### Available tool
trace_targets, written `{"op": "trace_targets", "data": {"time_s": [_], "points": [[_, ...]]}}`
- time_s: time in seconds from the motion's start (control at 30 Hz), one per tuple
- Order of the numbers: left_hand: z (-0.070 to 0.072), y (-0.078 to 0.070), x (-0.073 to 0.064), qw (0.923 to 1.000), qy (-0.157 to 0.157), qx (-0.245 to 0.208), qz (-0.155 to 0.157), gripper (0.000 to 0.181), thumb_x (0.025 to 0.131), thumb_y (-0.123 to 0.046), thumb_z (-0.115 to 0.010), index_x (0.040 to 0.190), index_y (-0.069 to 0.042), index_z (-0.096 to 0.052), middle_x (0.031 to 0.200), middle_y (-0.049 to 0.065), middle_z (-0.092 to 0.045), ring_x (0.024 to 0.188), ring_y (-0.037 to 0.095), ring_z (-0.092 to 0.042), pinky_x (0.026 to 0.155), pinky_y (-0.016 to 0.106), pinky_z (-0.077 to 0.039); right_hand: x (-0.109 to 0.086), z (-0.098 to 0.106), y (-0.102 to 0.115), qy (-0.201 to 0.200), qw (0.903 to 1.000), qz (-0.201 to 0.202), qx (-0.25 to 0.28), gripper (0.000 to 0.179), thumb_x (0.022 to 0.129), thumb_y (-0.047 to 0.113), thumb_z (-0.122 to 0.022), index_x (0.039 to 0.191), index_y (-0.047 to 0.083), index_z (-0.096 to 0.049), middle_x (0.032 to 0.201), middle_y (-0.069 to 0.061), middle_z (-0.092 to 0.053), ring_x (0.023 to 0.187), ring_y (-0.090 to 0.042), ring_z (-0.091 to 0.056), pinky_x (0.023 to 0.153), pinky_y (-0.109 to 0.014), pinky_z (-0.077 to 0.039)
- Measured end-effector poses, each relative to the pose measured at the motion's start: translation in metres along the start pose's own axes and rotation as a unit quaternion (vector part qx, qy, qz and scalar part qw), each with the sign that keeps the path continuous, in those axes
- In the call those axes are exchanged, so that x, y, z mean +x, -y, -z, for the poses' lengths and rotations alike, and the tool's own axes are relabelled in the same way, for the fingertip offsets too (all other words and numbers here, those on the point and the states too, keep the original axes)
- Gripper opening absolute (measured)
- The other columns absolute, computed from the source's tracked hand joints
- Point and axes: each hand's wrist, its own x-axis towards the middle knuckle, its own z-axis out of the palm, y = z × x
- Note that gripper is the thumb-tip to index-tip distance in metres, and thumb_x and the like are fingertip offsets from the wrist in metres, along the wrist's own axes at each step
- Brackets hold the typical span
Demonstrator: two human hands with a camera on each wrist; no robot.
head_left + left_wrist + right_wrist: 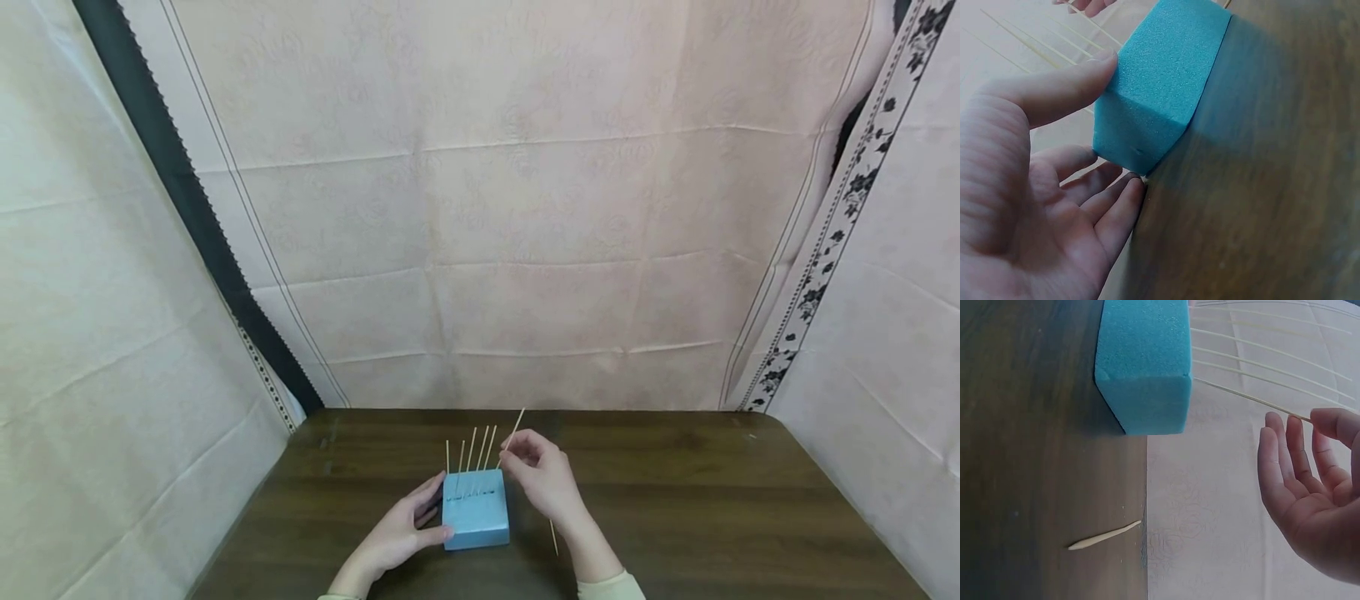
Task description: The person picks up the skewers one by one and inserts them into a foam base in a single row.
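Observation:
A light blue foam block (pixel 476 521) rests on the table, with several thin wooden sticks (pixel 472 450) rising in a row from its far part. My left hand (pixel 397 533) holds the block's left end; in the left wrist view the thumb (pixel 1075 87) lies against one face and the fingertips sit at the lower edge. Above the block's right end, my right hand (pixel 543 479) pinches a thin stick (pixel 519 419) between thumb and fingers. In the right wrist view this stick (pixel 1241 395) slants with its lower end at the block's top.
Another wooden stick (pixel 554 537) lies on the brown table (pixel 675 517) to the right of the block, partly behind my right wrist. Pale cloth (pixel 540 250) hangs along the table's far edge and on both sides.

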Motion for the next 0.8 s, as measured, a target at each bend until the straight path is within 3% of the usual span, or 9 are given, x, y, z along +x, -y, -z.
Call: {"op": "trace_targets", "data": {"time_s": [0.27, 0.47, 0.8], "points": [[0.0, -0.001, 0.0, 1.0, 0.005, -0.003, 0.0, 0.093, 0.097, -0.026, -0.083, 0.168, -0.003, -0.028, 0.172, 0.027, -0.026, 0.156, 0.045, -0.031, 0.121, 0.056, -0.038, -0.003, -0.009, -0.004, 0.027, 0.9975, 0.031, -0.058, 0.005, 0.101, 0.015, -0.075, 0.104, 0.011, -0.075, 0.095, 0.005, -0.075, 0.086, -0.014, -0.068, 0.08, -0.03, -0.059], [0.0, 0.001, 0.0, 0.9999, 0.003, 0.005, 0.011, 0.093, 0.096, -0.029, -0.083, 0.168, -0.003, -0.03, 0.171, 0.029, -0.028, 0.154, 0.046, -0.035, 0.12, 0.057, -0.041, -0.003, -0.014, -0.008, 0.041, 0.9961, 0.019, -0.076, 0.007, 0.101, 0.016, -0.075, 0.105, 0.01, -0.075, 0.093, 0.006, -0.075, 0.083, -0.014, -0.067, 0.075, -0.03, -0.057], [0.0, 0.001, 0.0, 1.0, 0.004, -0.001, 0.0, 0.093, 0.096, -0.026, -0.083, 0.168, -0.002, -0.029, 0.171, 0.029, -0.027, 0.154, 0.046, -0.033, 0.12, 0.055, -0.04, -0.002, -0.017, -0.009, 0.03, 0.994, 0.019, -0.104, 0.002, 0.1, 0.013, -0.077, 0.1, 0.013, -0.075, 0.091, 0.007, -0.076, 0.081, -0.012, -0.068, 0.076, -0.033, -0.06]]}}
